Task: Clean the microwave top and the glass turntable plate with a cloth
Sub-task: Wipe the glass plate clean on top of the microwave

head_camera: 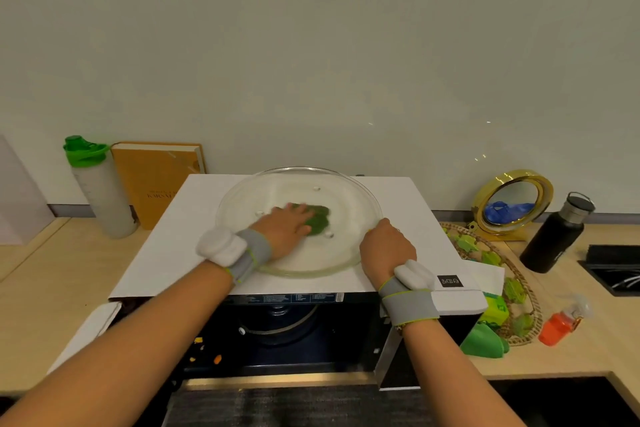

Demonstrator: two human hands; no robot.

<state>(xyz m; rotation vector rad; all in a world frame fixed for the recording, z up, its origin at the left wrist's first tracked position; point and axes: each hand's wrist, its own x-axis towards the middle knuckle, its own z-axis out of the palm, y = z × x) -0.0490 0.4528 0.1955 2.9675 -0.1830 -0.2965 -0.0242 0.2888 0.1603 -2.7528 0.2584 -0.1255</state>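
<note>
The round glass turntable plate [346, 204] lies flat on the white microwave top [194, 236]. My left hand [287, 229] presses a crumpled green cloth [318, 218] onto the middle of the plate, fingers spread over it. My right hand [386, 248] grips the plate's right rim. Both wrists wear grey bands with white pads. The microwave cavity [284, 333] below stands open, dark inside, with its door swung down toward me.
A white bottle with a green cap [100, 191] and an orange book [156, 180] stand left of the microwave. To the right are a gold mirror [516, 201], a black flask [554, 236], a wicker tray with green items [526, 302], an orange spray bottle [564, 322] and a wall behind.
</note>
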